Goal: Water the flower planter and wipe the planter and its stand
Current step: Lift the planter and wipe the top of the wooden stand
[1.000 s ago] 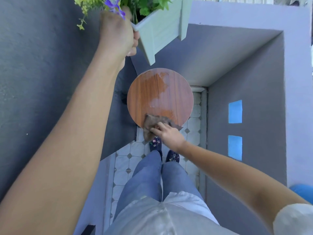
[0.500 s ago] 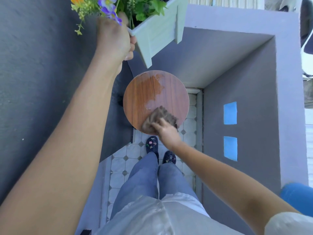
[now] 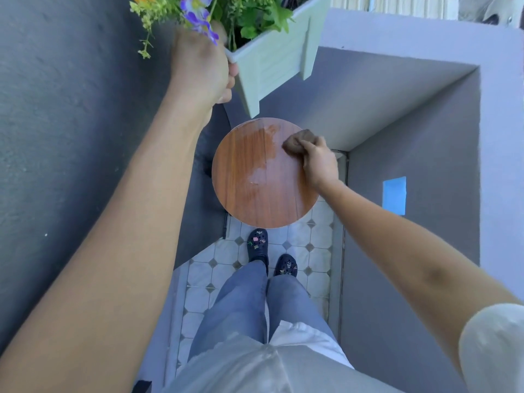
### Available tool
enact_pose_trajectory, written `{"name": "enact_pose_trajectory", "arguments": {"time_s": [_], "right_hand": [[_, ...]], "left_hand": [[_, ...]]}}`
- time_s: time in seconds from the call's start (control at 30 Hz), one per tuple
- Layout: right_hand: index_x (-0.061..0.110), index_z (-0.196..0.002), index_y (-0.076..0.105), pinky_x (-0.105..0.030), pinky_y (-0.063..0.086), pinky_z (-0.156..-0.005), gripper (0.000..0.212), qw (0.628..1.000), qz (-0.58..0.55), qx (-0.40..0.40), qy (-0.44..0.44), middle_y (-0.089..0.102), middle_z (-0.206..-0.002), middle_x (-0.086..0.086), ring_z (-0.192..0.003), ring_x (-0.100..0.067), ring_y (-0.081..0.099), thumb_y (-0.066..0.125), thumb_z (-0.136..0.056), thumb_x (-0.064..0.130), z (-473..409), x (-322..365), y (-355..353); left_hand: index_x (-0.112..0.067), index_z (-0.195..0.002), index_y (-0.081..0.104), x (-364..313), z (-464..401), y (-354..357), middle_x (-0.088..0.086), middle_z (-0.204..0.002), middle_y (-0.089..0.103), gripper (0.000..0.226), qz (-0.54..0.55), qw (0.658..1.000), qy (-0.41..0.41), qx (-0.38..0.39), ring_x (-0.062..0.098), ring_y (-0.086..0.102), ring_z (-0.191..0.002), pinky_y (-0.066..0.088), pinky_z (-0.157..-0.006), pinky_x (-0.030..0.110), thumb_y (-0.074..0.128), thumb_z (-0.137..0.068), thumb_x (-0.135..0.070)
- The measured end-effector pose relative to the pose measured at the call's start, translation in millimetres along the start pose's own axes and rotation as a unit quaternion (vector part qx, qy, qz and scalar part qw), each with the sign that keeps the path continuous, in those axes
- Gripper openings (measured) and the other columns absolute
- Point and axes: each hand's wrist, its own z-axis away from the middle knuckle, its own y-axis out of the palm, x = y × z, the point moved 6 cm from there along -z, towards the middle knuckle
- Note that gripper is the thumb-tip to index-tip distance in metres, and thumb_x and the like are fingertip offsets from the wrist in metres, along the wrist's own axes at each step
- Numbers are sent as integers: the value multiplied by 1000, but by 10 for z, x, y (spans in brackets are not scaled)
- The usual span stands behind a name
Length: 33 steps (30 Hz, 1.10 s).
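A pale green slatted planter (image 3: 273,59) with purple, yellow and green plants hangs in the air at the top of the view, held up by its rim in my left hand (image 3: 200,70). Below it stands the round wooden stand (image 3: 255,194), its top partly wet with a pale film of water near the middle. My right hand (image 3: 319,163) presses a crumpled brown cloth (image 3: 296,140) on the stand's far right edge.
A dark grey wall (image 3: 71,123) runs along the left. A lilac parapet wall (image 3: 425,109) closes the right side and the corner behind the stand. My legs and dark clogs (image 3: 257,245) stand on a narrow strip of white tiled floor (image 3: 317,245).
My right hand slid the cloth from the stand's near edge across to its far right edge. The wet patch on top has shrunk. The planter stays lifted in my left hand.
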Motion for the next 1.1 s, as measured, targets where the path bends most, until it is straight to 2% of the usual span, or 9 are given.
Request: {"name": "enact_pose_trajectory", "arguments": {"time_s": [0.2,0.3,0.4,0.47,0.53,0.67,0.8,0.97,1.1], "right_hand": [[23,-139,58,-43,58,-77,50,982,19,79,-171,51,-116,-10,-98,-32,61,60,-92,8,564,729,518],[22,-134,62,-45,60,-63,40,942,26,148,-300,52,-108,-9,-91,-32,63,65,-94,27,944,1114,766],[26,-138,59,-42,58,-76,39,908,40,186,-372,51,-113,-7,-105,-30,59,52,-101,34,865,1239,648],[29,-144,52,-43,52,-90,53,910,75,192,-359,50,-125,-7,-120,-30,53,61,-94,18,527,1116,514],[32,-145,50,-40,50,-91,73,943,78,166,-279,47,-133,-6,-125,-31,52,72,-80,7,88,892,344],[25,-142,55,-39,48,-88,53,990,34,83,-111,51,-126,-13,-118,-37,55,60,-91,14,-469,460,83],[18,-138,58,-39,48,-86,49,993,18,58,-97,52,-120,-17,-106,-40,59,52,-91,9,-333,601,173],[21,-142,56,-43,53,-90,53,959,23,133,-251,51,-121,-13,-105,-38,60,54,-92,5,260,1274,666],[18,-144,51,-45,58,-76,54,872,98,204,-433,48,-123,-10,-110,-33,52,57,-92,6,855,1600,891]], "left_hand": [[-15,-65,30,-35,-52,1,4,-56,42,28,0,1000,-4,-5,8,27,-32,18,-39,18,31,-91,-7],[-16,-65,29,-34,-63,3,2,-54,40,28,5,1000,-4,-4,9,26,-32,17,-39,17,31,-91,-7],[-16,-65,29,-29,-65,0,2,-53,40,28,8,1000,-3,-4,9,25,-32,17,-39,17,32,-92,-7],[-17,-64,28,-30,-63,4,0,-49,40,29,11,1000,-7,-2,9,24,-32,16,-40,16,31,-90,-5],[-17,-64,27,-23,-58,7,-1,-47,39,28,15,1000,-13,2,10,23,-33,16,-40,17,31,-89,-5],[-18,-67,28,-23,-49,-10,5,-56,40,26,8,1000,-7,-1,10,25,-33,16,-42,17,31,-89,-6],[-17,-69,30,-7,-64,-13,9,-63,41,23,14,1000,-15,-10,9,29,-30,18,-41,15,32,-89,-6],[-17,-66,30,10,-92,-11,9,-59,41,26,21,999,-22,-11,9,28,-30,17,-42,16,33,-89,-5],[-18,-67,29,14,-99,-36,9,-62,40,26,19,1000,-21,-12,9,28,-30,18,-42,15,32,-89,-5]]}}
